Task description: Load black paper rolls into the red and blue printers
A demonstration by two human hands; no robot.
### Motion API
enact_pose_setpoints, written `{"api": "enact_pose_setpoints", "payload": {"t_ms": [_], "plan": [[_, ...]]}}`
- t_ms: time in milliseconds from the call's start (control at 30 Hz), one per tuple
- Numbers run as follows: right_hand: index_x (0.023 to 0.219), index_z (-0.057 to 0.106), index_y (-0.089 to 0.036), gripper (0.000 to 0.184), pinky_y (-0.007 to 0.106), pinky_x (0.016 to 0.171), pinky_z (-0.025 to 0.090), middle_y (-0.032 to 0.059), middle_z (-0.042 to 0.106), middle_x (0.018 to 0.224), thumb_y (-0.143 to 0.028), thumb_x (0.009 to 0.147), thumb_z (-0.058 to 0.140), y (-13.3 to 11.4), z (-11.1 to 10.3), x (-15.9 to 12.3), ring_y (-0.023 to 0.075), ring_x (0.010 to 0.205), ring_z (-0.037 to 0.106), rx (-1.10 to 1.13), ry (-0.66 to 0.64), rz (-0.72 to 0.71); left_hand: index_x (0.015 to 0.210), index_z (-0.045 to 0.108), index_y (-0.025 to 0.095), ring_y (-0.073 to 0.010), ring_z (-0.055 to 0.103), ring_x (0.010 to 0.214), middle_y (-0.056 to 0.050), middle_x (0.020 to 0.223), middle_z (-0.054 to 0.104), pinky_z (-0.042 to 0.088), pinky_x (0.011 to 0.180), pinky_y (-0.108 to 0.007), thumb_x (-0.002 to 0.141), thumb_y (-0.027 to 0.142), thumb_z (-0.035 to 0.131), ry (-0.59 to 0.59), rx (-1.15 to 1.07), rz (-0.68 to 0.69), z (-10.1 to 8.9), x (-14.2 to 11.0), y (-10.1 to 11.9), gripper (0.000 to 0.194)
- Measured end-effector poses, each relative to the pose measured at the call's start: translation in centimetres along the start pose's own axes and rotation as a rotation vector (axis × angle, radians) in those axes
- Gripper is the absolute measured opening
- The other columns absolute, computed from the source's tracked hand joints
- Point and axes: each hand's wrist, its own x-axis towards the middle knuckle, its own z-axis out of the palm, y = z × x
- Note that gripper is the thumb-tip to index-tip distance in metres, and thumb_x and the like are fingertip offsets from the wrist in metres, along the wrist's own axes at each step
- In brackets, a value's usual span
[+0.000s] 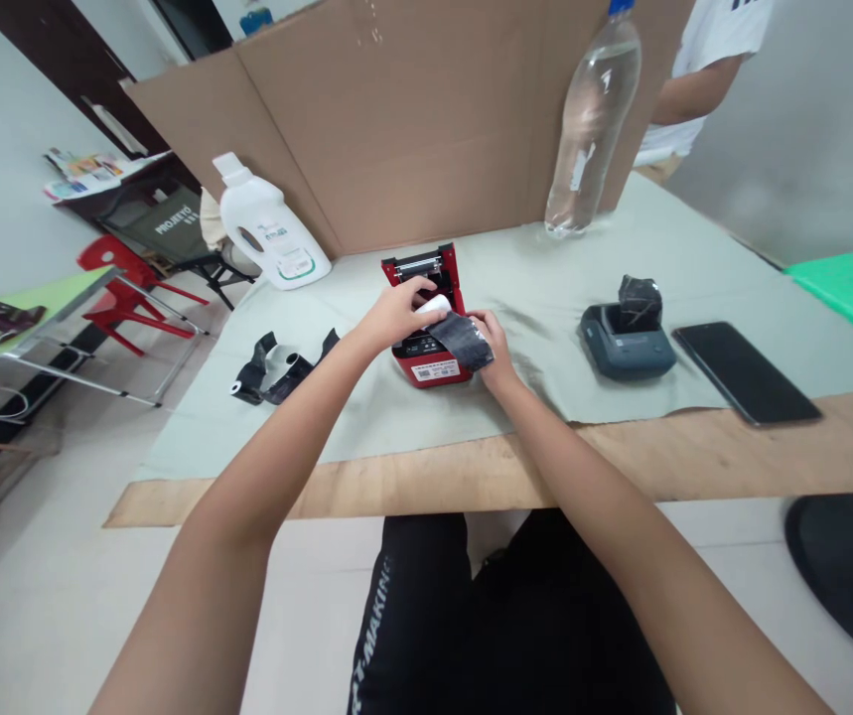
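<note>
A red and black label printer [435,371] stands on the cloth in front of me, its lid raised at the back. My left hand [394,314] is closed on a white paper roll [437,304] above the printer's opening. From the roll a black strip [465,341] hangs over the printer's front right. My right hand [496,350] is closed round the printer's right side, next to the strip; some of its fingers are hidden. Left of the printer lie loose black strips with small roll cores [292,363]. A dark grey portable printer [627,346], with black strip sticking up, stands to the right.
A phone [748,373] lies near the table's front right edge. A white jug [269,226] and a clear water bottle [594,129] stand before a cardboard panel [411,119]. A person's arm [698,91] shows behind it. At left are red chairs [128,298].
</note>
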Motion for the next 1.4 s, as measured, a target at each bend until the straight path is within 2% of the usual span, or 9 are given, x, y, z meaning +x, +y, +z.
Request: {"api": "enact_pose_setpoints", "payload": {"t_ms": [200,367,500,767,933,1067,1200,1300,1400], "plan": [[0.098,0.063,-0.029,0.031,0.045,0.103,0.054,0.0041,0.07,0.105,-0.059,0.095,0.058,-0.7,0.2,-0.1,0.0269,0.11,0.061,0.02,0.047,0.051,0.106,0.08,0.021,-0.03,0.076,0.104,-0.009,0.113,0.084,0.056,0.097,-0.04,0.087,0.024,0.074,-0.088,0.178,0.075,-0.3,0.9,-0.2,0.02],[0.096,0.062,-0.028,0.03,0.044,0.104,0.055,0.0042,0.07,0.105,-0.058,0.093,0.059,-1.0,0.4,-0.2,0.0264,0.111,0.061,0.037,0.057,0.085,0.104,0.079,0.024,-0.027,0.076,0.096,-0.006,0.107,0.084,0.056,0.09,-0.038,0.085,0.027,0.076,-0.141,0.21,0.055,-0.7,1.0,-1.1,0.02],[0.096,0.063,-0.027,0.027,0.045,0.106,0.053,0.0043,0.069,0.105,-0.054,0.091,0.06,-1.3,0.3,-0.3,0.0257,0.108,0.062,0.06,0.059,0.099,0.106,0.08,0.027,-0.0311,0.076,0.107,-0.005,0.11,0.084,0.05,0.105,-0.046,0.084,0.03,0.078,-0.17,0.298,-0.008,-0.6,1.1,-1.0,0.022],[0.095,0.063,-0.027,0.026,0.042,0.107,0.054,0.0035,0.07,0.104,-0.052,0.088,0.061,-2.4,0.4,-0.5,0.0255,0.113,0.064,0.072,0.073,0.151,0.098,0.088,0.03,-0.0353,0.074,0.11,-0.005,0.115,0.085,0.048,0.111,-0.051,0.085,0.038,0.071,-0.458,0.121,-0.117,-0.3,2.5,-1.1,0.022],[0.099,0.063,-0.027,0.031,0.047,0.107,0.056,0.0036,0.072,0.108,-0.055,0.086,0.062,-4.4,-0.4,-0.4,0.0275,0.111,0.067,0.092,0.033,0.244,0.106,0.086,0.025,-0.0356,0.071,0.123,-0.009,0.123,0.083,0.049,0.117,-0.051,0.094,0.053,0.059,-0.203,-0.281,-0.016,0.4,0.1,-3.1,0.04],[0.118,0.065,-0.03,0.041,0.051,0.122,0.045,0.0047,0.07,0.138,-0.058,0.088,0.066,-6.6,-0.6,3.0,0.0301,0.136,0.059,0.041,0.039,0.17,0.126,0.08,0.023,-0.0345,0.069,0.13,-0.011,0.131,0.08,0.05,0.118,-0.054,0.094,0.051,0.054,0.108,-0.608,0.216,1.9,-4.1,-5.1,0.05],[0.132,0.061,-0.032,0.055,0.053,0.127,0.039,0.0047,0.062,0.155,-0.065,0.089,0.066,-6.6,1.5,8.5,0.0302,0.149,0.051,0.021,0.013,0.126,0.12,0.081,0.026,-0.0347,0.066,0.132,-0.011,0.13,0.079,0.047,0.12,-0.056,0.091,0.054,0.072,0.277,-0.451,0.318,3.3,-6.8,-4.8,0.041],[0.119,0.066,-0.028,0.059,0.051,0.122,0.044,0.0062,0.07,0.137,-0.079,0.09,0.06,-5.4,3.0,10.1,0.0302,0.138,0.059,0.035,-0.039,0.077,0.104,0.083,0.029,-0.0319,0.064,0.128,-0.008,0.126,0.079,0.042,0.12,-0.057,0.1,0.048,0.069,0.392,-0.209,0.353,3.4,-7.3,-3.6,0.025],[0.093,0.071,-0.025,0.059,0.05,0.117,0.048,0.0065,0.074,0.11,-0.082,0.092,0.055,-4.3,2.7,8.4,0.0305,0.126,0.065,0.052,-0.053,-0.006,0.116,0.082,0.03,-0.0325,0.061,0.129,-0.009,0.131,0.077,0.037,0.119,-0.057,0.099,0.053,0.073,0.345,-0.045,0.457,3.2,-7.7,-3.3,0.03]]}}
